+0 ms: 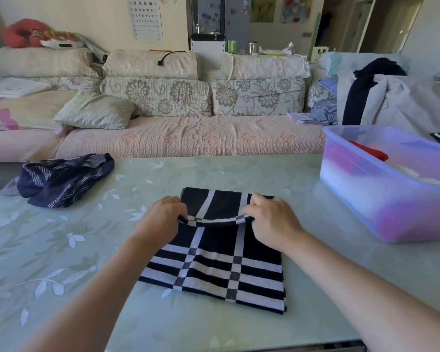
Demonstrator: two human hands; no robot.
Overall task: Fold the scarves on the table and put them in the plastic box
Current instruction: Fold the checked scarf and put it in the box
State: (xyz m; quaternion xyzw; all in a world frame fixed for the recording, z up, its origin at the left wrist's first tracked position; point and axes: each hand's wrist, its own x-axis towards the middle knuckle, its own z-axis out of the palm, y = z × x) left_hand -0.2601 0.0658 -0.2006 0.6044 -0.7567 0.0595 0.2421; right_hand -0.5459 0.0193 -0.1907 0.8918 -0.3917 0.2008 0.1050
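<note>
A: Head view: what are the hands doing?
B: The left hand [163,215] and the right hand [269,219] each pinch a raised fold of the black-and-white scarf [214,270], fingers curled round its edge, one at each end.
A: Where does that scarf lie?
B: Flat on the green table [61,250], right in front of the person. A crumpled blue scarf [64,181] sits well off to the left. The plastic box [366,196] stands at the right, a red cloth [374,153] inside.
</note>
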